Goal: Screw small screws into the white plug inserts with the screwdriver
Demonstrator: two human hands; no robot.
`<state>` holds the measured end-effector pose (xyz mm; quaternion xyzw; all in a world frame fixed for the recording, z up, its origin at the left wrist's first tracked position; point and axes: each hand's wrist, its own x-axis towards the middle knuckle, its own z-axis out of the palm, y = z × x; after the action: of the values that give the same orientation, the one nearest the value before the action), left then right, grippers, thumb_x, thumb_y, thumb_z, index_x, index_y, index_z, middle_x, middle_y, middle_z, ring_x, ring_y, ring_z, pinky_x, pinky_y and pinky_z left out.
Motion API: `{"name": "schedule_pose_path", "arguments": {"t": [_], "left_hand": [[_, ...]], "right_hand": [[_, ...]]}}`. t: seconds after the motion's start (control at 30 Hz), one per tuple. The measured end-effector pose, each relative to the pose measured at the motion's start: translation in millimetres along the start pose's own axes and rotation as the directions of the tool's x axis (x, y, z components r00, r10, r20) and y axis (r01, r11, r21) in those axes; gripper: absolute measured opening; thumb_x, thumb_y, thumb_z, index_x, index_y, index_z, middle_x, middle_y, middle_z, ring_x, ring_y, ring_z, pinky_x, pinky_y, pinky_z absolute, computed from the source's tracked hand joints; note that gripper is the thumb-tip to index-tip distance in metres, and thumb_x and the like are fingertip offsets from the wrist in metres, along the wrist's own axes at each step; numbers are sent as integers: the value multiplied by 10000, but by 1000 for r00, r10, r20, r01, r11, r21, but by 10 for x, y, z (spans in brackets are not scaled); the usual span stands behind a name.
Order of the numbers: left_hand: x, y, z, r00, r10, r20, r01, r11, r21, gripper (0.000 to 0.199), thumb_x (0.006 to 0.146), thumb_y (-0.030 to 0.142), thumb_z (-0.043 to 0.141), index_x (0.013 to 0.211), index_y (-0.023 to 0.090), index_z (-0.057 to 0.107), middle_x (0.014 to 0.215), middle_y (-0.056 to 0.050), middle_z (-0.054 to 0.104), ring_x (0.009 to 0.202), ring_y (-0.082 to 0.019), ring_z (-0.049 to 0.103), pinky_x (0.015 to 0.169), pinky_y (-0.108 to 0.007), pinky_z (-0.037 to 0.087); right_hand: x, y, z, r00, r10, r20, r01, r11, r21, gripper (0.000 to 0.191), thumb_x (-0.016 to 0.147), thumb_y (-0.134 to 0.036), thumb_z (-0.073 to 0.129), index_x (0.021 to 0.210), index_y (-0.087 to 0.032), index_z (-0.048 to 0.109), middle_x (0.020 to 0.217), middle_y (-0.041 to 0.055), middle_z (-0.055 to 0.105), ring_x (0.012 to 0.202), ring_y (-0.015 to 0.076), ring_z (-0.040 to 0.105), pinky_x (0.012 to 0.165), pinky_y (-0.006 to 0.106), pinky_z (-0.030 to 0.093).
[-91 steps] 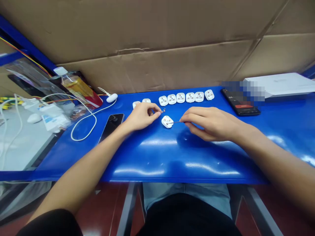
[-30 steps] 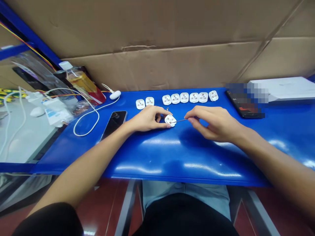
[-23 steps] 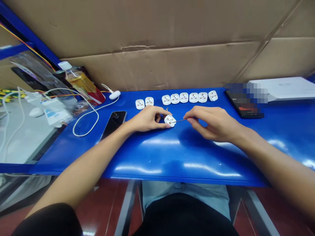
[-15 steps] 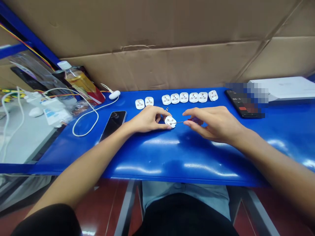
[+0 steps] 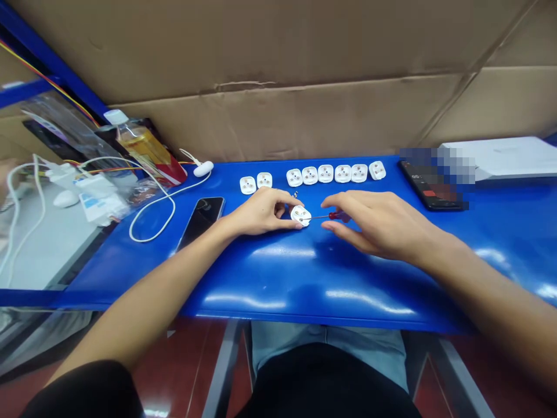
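My left hand (image 5: 263,212) grips a white three-pin plug body (image 5: 300,216) by its edge, on the blue table (image 5: 304,278). A small red-handled screwdriver (image 5: 336,216) points its thin shaft into the plug's face. Its red handle sits between the thumb and fingers of my right hand (image 5: 374,223). Behind my hands lies a row of several white plug bodies (image 5: 325,173), with a pair of others (image 5: 256,183) to their left. A tiny screw (image 5: 296,194) rests just beyond my left fingertips.
A black smartphone (image 5: 201,213) and a looped white cable (image 5: 152,217) lie left of my hands. A second phone (image 5: 429,188) and a white box (image 5: 500,154) stand at the far right. A plastic bottle (image 5: 141,148) stands at back left, before cardboard sheets (image 5: 278,75).
My right hand has slid left along the screwdriver, and its red handle now shows plainly between the fingers. The plug stays in my left hand, with little movement.
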<state>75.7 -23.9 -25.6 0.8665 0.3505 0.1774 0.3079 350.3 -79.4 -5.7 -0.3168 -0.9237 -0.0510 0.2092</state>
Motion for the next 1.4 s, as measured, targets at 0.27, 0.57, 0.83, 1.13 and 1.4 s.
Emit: {"name": "schedule_pose_path", "arguments": {"t": [0.27, 0.57, 0.83, 1.13, 1.4], "left_hand": [[2, 12, 2, 1000, 16, 13, -16, 999, 27, 450, 876, 539, 801, 1139, 174, 823, 691, 12, 568, 629, -139, 483, 592, -272, 331], [-4, 25, -2, 997, 51, 57, -53, 998, 27, 424, 904, 538, 779, 1130, 180, 808, 715, 13, 588, 636, -135, 506, 603, -270, 340], [7, 41, 0, 994, 71, 78, -77, 995, 71, 409, 960, 509, 722, 1205, 185, 772, 822, -13, 644, 712, -151, 556, 668, -262, 392], [2, 23, 12, 994, 86, 67, -93, 990, 110, 442, 969, 535, 713, 1246, 194, 759, 841, -15, 651, 722, -153, 560, 687, -261, 403], [13, 35, 25, 994, 87, 59, -92, 992, 89, 426, 965, 522, 724, 1243, 201, 754, 803, -1, 634, 701, -147, 560, 669, -259, 403]], "right_hand": [[19, 28, -31, 992, -123, 15, 122, 991, 53, 206, 1074, -199, 471, 1113, -174, 673, 921, 88, 716, 836, 239, 637, 700, 353, 461], [3, -17, -36, 1000, -16, -23, 15, 999, -44, 266, 1098, -363, 476, 1156, -155, 631, 825, 81, 730, 703, 243, 672, 578, 336, 404], [23, -67, 0, 994, -78, -75, 80, 996, 34, 225, 1004, -173, 511, 1214, -121, 573, 1096, 152, 720, 963, 268, 701, 731, 351, 537], [21, -61, -3, 993, -54, -106, 55, 998, 2, 223, 965, -146, 488, 1159, -149, 597, 1012, 117, 758, 874, 243, 719, 687, 323, 502], [18, -79, -22, 998, 16, -66, -18, 1000, -23, 208, 1050, -260, 465, 1134, -154, 623, 893, 95, 770, 756, 236, 714, 636, 320, 462]]}}
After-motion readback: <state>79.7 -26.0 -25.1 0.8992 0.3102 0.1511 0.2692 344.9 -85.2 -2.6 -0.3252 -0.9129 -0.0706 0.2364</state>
